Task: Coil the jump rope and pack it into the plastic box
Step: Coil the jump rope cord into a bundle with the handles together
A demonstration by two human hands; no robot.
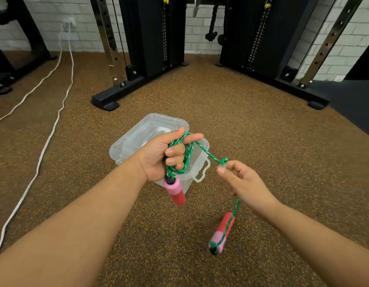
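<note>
**Entry: jump rope, coiling in progress, box not yet loaded**

Left hand (158,156): you are gripping several loops of the green-and-white braided jump rope (186,154), fingers curled round the bundle, index finger and thumb reaching forward over it. The first pink-and-red foam handle (174,191) is hanging just beneath this hand, black cap uppermost, long axis near vertical, red end pointing down and slightly right.

Right hand (244,183): you are pinching the free run of rope between thumb and fingertips, at a small loop or knot in the cord; which of the two cannot be told. The rope is running taut from the left-hand coil down and right to this pinch, then dropping behind the hand.

Second pink-and-red foam handle (222,233): it is dangling below the right hand, well apart from the first, black cap lowest, long axis tilted, its red end up and right. A strand of rope is lying along its length.

Clear rectangular plastic box (198,172): it is sitting on the speckled brown rubber floor (262,131) directly beneath the left hand, its clear lid (142,131) propped across the far rim. No rope is showing inside it.

Progress, as judged: most of the rope appears gathered. The short tail and second handle are remaining to be wound in; the packing and lid closing are still outstanding.

Surroundings: black gym rack frames (154,38) and a white cable (55,121) are occupying the floor beyond.
</note>
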